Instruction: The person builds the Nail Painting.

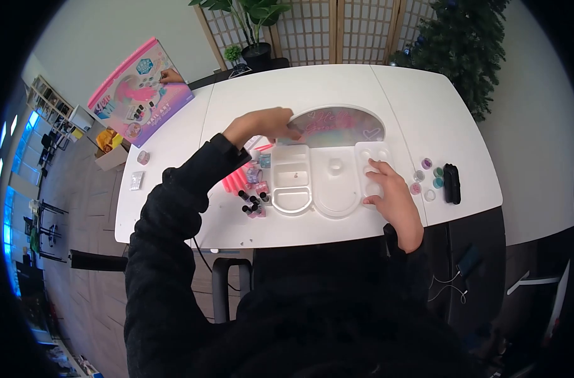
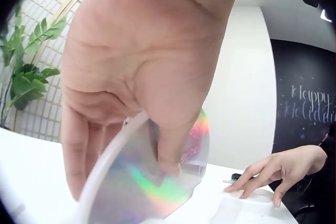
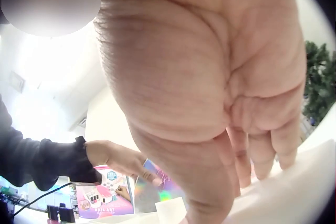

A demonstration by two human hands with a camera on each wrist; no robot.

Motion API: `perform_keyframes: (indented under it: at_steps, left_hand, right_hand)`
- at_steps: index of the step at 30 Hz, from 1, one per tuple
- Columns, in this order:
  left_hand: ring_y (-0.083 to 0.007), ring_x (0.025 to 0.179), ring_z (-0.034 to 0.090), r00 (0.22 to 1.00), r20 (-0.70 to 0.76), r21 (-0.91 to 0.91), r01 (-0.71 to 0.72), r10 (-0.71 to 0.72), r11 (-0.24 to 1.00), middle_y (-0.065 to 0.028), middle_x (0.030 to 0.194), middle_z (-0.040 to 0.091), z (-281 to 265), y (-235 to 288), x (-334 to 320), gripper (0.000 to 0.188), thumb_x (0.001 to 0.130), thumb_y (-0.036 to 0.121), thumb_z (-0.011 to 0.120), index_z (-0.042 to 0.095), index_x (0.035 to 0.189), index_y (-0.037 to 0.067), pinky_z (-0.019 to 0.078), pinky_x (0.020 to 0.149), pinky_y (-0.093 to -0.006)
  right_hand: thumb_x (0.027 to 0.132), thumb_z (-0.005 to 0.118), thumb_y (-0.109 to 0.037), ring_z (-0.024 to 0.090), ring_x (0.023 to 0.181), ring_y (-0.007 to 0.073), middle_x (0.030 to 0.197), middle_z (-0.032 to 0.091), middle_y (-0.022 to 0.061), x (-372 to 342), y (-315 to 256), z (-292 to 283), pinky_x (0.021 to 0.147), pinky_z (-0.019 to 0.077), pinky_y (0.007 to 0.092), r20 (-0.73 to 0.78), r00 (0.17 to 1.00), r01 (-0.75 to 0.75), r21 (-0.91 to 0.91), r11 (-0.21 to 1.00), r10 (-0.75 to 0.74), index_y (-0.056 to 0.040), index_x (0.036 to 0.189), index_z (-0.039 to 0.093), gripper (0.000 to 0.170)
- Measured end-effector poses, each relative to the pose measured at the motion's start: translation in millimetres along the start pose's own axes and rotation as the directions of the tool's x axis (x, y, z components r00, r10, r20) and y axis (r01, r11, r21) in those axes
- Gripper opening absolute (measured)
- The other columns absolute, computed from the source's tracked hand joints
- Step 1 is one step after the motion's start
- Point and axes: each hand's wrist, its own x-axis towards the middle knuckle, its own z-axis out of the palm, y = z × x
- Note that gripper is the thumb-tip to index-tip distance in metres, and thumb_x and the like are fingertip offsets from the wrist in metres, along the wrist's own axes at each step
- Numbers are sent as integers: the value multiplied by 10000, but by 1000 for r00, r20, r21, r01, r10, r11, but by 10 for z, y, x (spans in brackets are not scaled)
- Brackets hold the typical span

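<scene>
A half-round panel with a shiny rainbow face and pink lettering stands upright behind a white plastic tray. At its left end, my left hand grips the panel's edge. The left wrist view shows the thumb on the shiny face and the fingers behind it. My right hand rests with spread fingers on the tray's right-hand section, which has round wells. In the right wrist view its fingers point down, nearly straight, at the white surface.
Left of the tray lie nail polish bottles and pink tubes. Small colored pots and a black pouch lie to the right. A nail art box stands at the back left; a small packet lies near the left edge.
</scene>
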Motion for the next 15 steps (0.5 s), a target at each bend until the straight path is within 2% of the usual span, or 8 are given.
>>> perform_keyframes:
  at_steps: [2, 5, 9, 11, 15]
  left_hand:
    - [-298, 925, 774, 988, 58, -242, 150, -140, 959, -231, 1083, 764, 101, -109, -73, 579, 915, 378, 816, 695, 1250, -80, 625, 808, -377]
    - [-289, 912, 775, 994, 67, -179, 99, -89, 979, -242, 1084, 756, 192, -192, -27, 628, 919, 405, 814, 667, 1240, -114, 630, 752, -351]
    - [-300, 908, 774, 991, 75, -242, 129, -114, 962, -244, 1107, 745, 223, -172, -69, 685, 904, 447, 823, 631, 1251, -112, 626, 771, -362]
    - [-298, 911, 774, 983, 76, -174, 178, -167, 968, -250, 1131, 736, 202, -108, -101, 716, 885, 468, 836, 599, 1263, -92, 621, 783, -369]
    - [-296, 909, 774, 984, 60, -194, 178, -169, 965, -248, 1115, 737, 202, -103, -124, 739, 868, 489, 847, 592, 1258, -85, 615, 792, -376]
  right_hand:
    - [649, 874, 66, 607, 1287, 392, 1498, 576, 154, 4, 28, 16, 1020, 555, 419, 5, 1000, 5, 18, 1000, -6, 71, 1216, 700, 593]
    - [647, 869, 75, 609, 1284, 393, 1493, 579, 157, 23, 20, 12, 1012, 557, 417, -1, 999, 47, 1, 999, -47, 76, 1215, 698, 594]
    - [643, 860, 85, 607, 1286, 398, 1489, 582, 160, 35, -30, -28, 1005, 557, 417, 22, 1000, 6, 31, 999, -6, 83, 1220, 691, 601]
    - [643, 857, 89, 606, 1287, 400, 1488, 582, 160, 26, -16, -17, 1004, 557, 418, 15, 1000, 5, 28, 1000, -6, 85, 1223, 688, 605]
    - [653, 854, 86, 596, 1304, 396, 1492, 581, 156, 20, -7, -6, 1017, 553, 417, 14, 1000, 13, 12, 1000, -13, 83, 1230, 687, 601]
